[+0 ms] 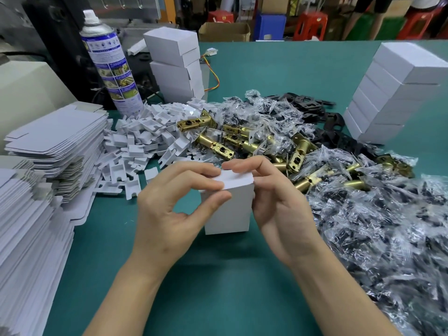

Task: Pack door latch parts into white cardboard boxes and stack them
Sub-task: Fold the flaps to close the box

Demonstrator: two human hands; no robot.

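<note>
A small white cardboard box (229, 212) stands upright on the green table, held between both hands. My left hand (169, 209) pinches its top left corner with thumb and fingers. My right hand (278, 204) grips the right side, fingertips on the top flap. The flap lies nearly flat over the box, so its contents are hidden. Behind the box lies a heap of brass door latches (244, 141). Stacks of closed white boxes stand at the far right (392, 93) and at the back left (177, 66).
Flat box blanks (55, 139) are piled at the left, with white cardboard inserts (143, 139) strewn beside them. Clear bags of dark screws (378, 226) cover the right side. Black strike plates (312, 107) lie behind. A spray can (111, 66) stands at the back left.
</note>
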